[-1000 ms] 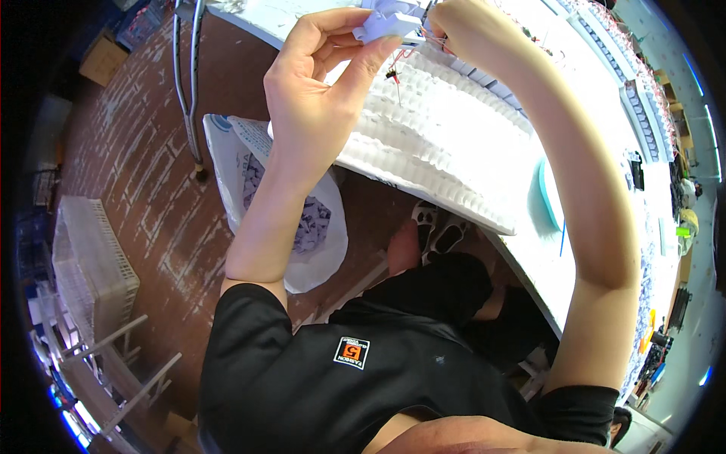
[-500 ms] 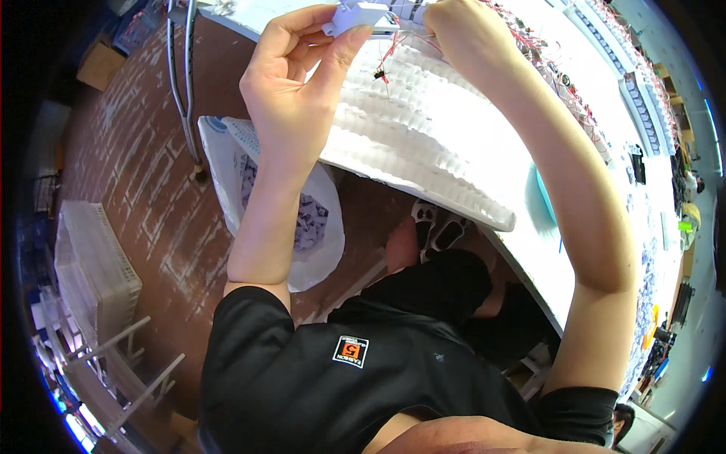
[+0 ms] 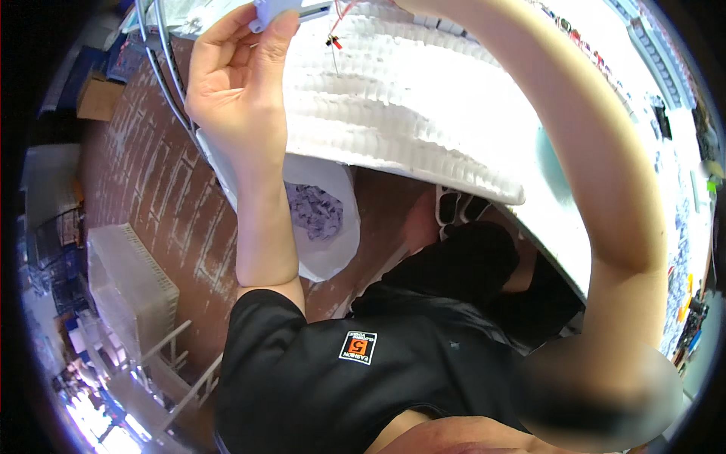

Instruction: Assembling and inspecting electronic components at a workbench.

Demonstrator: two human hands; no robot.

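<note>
My left hand point(image 3: 238, 76) is at the upper left, thumb and fingers pinched on a small white plastic housing point(image 3: 274, 10). The upper part of the housing is cut off by the picture's edge. Beside it, thin red wires point(image 3: 344, 11) hang down, with a small black and red component point(image 3: 333, 42) at their end. My right forearm point(image 3: 567, 113) reaches up across the table, and its hand lies beyond the upper edge. Rows of white ribbed pieces point(image 3: 393, 106) cover the table beneath both arms.
An open white bag point(image 3: 336, 253) with many small greyish pieces stands below the table's left edge. A translucent crate point(image 3: 132, 280) is on the brown floor at left. Metal tubes point(image 3: 162, 68) rise near my left hand. More wired parts point(image 3: 597, 64) lie along the table's far right.
My left hand and the white housing have shifted left and up in the picture. My right hand, near the housing before, has passed out of the upper edge.
</note>
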